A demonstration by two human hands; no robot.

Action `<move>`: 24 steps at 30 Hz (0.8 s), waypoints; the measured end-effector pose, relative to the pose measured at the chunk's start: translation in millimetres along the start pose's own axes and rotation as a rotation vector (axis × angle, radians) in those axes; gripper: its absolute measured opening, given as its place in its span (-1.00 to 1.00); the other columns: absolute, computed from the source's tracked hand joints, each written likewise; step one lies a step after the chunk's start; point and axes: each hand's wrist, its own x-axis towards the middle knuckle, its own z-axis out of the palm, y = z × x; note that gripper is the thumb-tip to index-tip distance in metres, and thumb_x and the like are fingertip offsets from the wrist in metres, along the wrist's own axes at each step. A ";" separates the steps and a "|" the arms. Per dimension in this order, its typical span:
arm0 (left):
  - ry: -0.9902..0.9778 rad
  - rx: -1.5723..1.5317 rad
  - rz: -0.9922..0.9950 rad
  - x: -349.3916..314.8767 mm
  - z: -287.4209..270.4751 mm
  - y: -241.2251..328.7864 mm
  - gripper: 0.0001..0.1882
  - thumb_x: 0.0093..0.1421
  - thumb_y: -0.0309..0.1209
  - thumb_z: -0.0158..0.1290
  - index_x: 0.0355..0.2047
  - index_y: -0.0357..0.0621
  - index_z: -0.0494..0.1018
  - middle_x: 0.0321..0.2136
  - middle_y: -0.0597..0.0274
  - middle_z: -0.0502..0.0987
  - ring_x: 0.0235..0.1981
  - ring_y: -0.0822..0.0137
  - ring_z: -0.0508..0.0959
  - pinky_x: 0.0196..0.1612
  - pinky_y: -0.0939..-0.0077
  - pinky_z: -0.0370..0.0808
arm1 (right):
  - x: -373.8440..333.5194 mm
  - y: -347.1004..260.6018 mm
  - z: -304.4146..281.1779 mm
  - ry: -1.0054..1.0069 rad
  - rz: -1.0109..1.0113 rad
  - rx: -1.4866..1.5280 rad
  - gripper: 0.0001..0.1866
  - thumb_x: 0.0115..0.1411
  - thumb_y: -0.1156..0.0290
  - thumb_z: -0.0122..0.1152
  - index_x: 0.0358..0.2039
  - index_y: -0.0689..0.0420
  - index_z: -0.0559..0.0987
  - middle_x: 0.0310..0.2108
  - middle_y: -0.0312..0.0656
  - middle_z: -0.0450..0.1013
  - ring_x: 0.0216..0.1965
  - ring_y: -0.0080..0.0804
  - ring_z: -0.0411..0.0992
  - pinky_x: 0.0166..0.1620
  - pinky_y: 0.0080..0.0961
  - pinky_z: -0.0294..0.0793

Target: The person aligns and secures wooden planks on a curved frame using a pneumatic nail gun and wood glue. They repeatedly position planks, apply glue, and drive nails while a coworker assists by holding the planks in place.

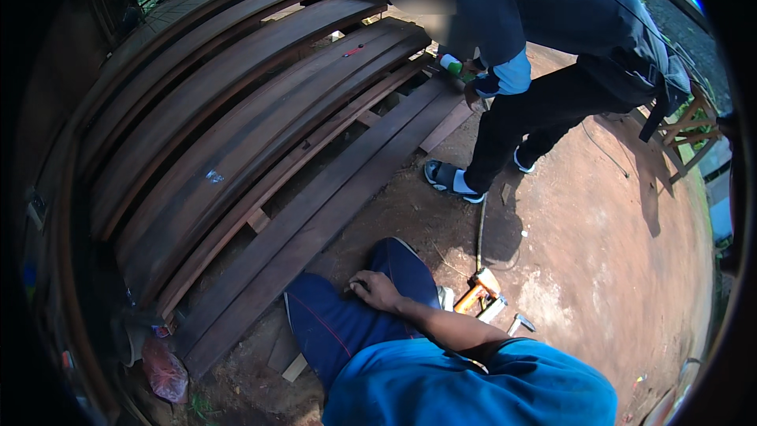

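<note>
My right hand rests on my trouser leg between the knees, its fingers loosely bent and apart, and nothing shows in it. My left hand is out of view. In front of my knees lie dark wooden boards that form the lowest step of a wide wooden staircase. On the ground by my right side are an orange nail gun with a hose and a hammer.
Across the steps a co-worker bends over the board's far end, holding a green and white tool. More wooden treads rise at the left. A reddish plastic bag lies at the lower left. A wooden stand is at the right.
</note>
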 end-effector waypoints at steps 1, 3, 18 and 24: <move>0.011 -0.012 -0.002 -1.5 -3.0 -1.8 -0.06 0.47 0.31 -0.25 0.49 -0.30 0.10 0.39 -0.15 0.30 0.31 -0.04 0.43 0.37 0.12 0.33 | -1.9 0.0 -1.4 0.008 -0.006 -0.006 -0.75 0.38 0.31 0.19 -0.12 0.21 0.66 -0.16 0.09 0.61 -0.10 0.10 0.60 -0.04 -0.15 0.58; 0.034 -0.027 -0.005 -2.8 -9.2 -5.4 -0.06 0.47 0.31 -0.26 0.49 -0.30 0.10 0.39 -0.15 0.30 0.31 -0.04 0.43 0.37 0.12 0.33 | -5.5 0.8 -4.8 0.050 -0.016 -0.009 -0.75 0.38 0.32 0.19 -0.11 0.21 0.66 -0.16 0.08 0.61 -0.11 0.07 0.61 -0.05 -0.16 0.59; 0.412 0.426 0.402 -8.1 0.3 67.9 -0.02 0.39 0.30 -0.07 0.45 -0.34 0.15 0.36 -0.26 0.31 0.33 -0.11 0.40 0.36 0.12 0.35 | -22.2 -3.8 -20.6 0.142 0.084 0.037 -0.78 0.33 0.37 0.23 -0.12 0.21 0.67 -0.20 0.08 0.63 -0.19 0.03 0.63 -0.13 -0.24 0.60; 0.405 1.165 0.460 -0.5 44.6 111.3 0.16 0.17 0.38 0.15 0.53 -0.08 0.00 0.51 -0.36 -0.09 0.45 -0.49 0.06 0.44 -0.24 0.15 | -24.9 0.2 -23.9 0.186 0.028 -0.038 -0.71 0.34 0.39 0.22 -0.01 0.26 0.67 -0.13 0.08 0.65 -0.26 -0.16 0.68 -0.13 -0.33 0.64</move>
